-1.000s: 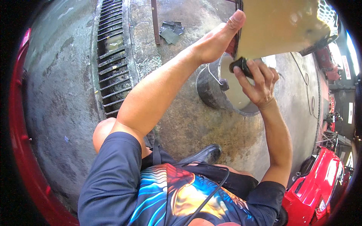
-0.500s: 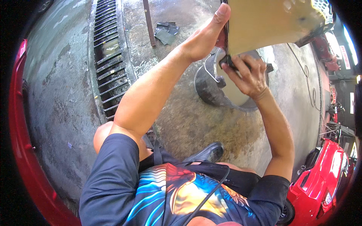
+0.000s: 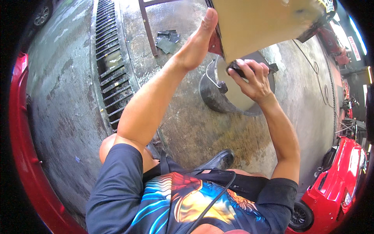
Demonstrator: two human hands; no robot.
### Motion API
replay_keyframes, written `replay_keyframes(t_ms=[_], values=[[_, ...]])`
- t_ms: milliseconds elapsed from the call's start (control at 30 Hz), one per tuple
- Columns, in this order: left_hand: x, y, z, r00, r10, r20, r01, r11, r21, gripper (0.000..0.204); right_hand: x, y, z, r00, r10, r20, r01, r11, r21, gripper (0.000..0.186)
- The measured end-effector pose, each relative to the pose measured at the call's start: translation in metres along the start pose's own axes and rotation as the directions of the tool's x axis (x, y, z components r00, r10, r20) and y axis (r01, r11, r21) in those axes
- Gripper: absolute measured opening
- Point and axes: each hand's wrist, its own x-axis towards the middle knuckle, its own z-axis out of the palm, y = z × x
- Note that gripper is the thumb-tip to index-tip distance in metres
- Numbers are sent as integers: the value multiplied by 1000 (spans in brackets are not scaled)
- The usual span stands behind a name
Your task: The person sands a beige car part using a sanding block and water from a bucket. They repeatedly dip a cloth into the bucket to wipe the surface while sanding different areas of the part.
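Note:
A wet, tan, smooth-faced panel (image 3: 265, 29) with a dark edge is held up at the top of the view. My left hand (image 3: 196, 46) grips its left edge, thumb up along the side and the other fingers hidden behind it. In my right hand (image 3: 255, 80) is a small black block (image 3: 237, 70), pinched between thumb and curled fingers just under the panel's lower edge. Whether the block touches the panel I cannot tell. Below that hand stands a black bucket (image 3: 210, 91) with a wire handle, holding cloudy beige water (image 3: 243, 99).
A slatted floor drain (image 3: 113, 74) runs along the left. Dark sheets (image 3: 167, 41) lie beside a metal stand leg (image 3: 148, 29). Red bodywork (image 3: 23, 148) curves along the left rim, a red car (image 3: 331, 187) stands lower right, and a cable (image 3: 313, 66) crosses the wet floor.
The panel and my left hand have shifted left and slightly down in view. My right hand has dropped a little, with the black block still in it. The view itself has tilted slightly.

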Motion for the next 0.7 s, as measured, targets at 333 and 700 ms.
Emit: replay_keyframes(t_ms=[333, 700], values=[[5, -72, -18, 973, 217, -83, -220, 975, -35, 88, -75, 10, 20, 589, 759, 279, -805, 580, 123, 48], [-60, -12, 76, 975, -208, 77, 60, 581, 812, 22, -113, 55, 100, 79, 316, 946, -977, 214, 10, 43]])
